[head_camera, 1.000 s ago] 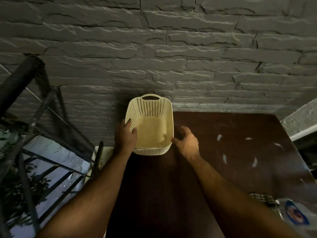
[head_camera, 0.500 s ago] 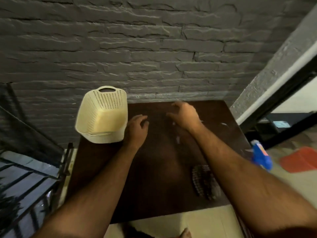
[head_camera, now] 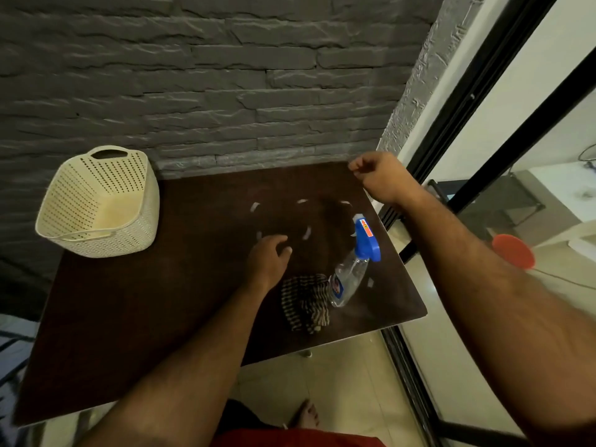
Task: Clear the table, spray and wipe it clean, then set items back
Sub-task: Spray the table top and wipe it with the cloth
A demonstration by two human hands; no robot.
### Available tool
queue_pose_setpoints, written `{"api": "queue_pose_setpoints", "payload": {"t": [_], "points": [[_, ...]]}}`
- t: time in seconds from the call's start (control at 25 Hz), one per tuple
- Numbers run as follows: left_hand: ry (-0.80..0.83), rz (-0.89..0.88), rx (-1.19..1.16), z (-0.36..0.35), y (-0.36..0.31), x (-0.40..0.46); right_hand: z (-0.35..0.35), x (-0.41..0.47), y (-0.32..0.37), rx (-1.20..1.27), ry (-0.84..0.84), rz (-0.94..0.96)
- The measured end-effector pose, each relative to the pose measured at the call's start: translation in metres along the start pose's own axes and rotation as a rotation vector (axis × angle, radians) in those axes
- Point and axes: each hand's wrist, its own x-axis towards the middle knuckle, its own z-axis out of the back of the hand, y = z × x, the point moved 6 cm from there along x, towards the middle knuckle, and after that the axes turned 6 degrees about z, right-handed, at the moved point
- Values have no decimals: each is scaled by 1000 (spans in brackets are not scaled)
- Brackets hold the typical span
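Both hands have left the basket (head_camera: 96, 204), which a second ago sat between them and now stands alone on the far left corner of the dark counter (head_camera: 145, 317), against the brick wall. The left hand (head_camera: 269, 258) has shifted to the middle of the counter, its fingers loosely curled and holding nothing, fingertips close to one of the small white scraps (head_camera: 305, 233) scattered there. The right hand (head_camera: 382, 177) has swung out over the far right corner, fingers curled in with thumb and forefinger together; whether they pinch a scrap cannot be told. With the view turned rightward, the spray bottle (head_camera: 353, 266) now shows in full, clear with a blue trigger head, lying near the right edge. It touches the striped cloth (head_camera: 304, 303) bunched just beside it.
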Motion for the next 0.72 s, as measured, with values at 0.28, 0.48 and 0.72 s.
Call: {"api": "queue_pose_setpoints", "payload": {"t": [0.28,0.48,0.72], "points": [[156,22,127,-54,3,-3,-32,-56,-111,268,162,-233],[311,94,261,-103,14,-8,-61,-82,-128,301,481,-183],[371,243,329,-140,38,-24,-74,-84,-113,347,519,-77]]}}
